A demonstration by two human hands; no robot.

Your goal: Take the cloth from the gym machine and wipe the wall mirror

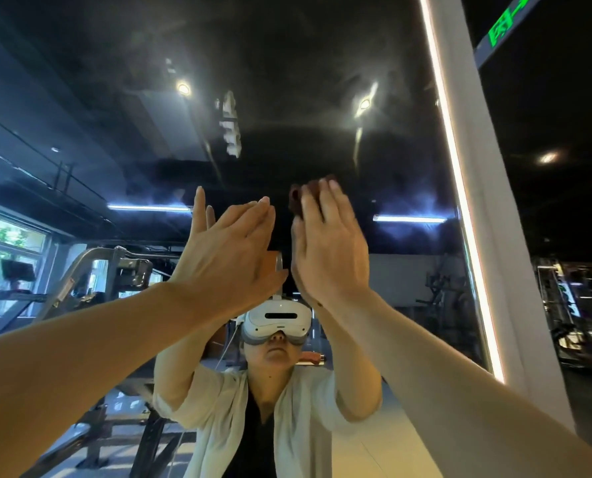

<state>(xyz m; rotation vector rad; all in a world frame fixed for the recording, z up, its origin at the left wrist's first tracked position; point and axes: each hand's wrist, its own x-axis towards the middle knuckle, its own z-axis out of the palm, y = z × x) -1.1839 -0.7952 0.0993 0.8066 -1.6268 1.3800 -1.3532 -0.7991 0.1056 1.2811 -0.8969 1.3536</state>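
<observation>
Both arms reach up to the big shiny wall mirror [287, 98]. The right hand [329, 246] presses a small dark brown cloth [299, 198] flat on the glass — fingers straight. The left hand [232, 250] is wide open, flat beside it.

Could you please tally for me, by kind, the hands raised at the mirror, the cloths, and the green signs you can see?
Hands: 2, the left hand flat on the wall mirror, the right hand pressing the cloth.
Cloths: 1, the dark red cloth.
Green signs: 1, the green sign.
Total: 4.
</observation>
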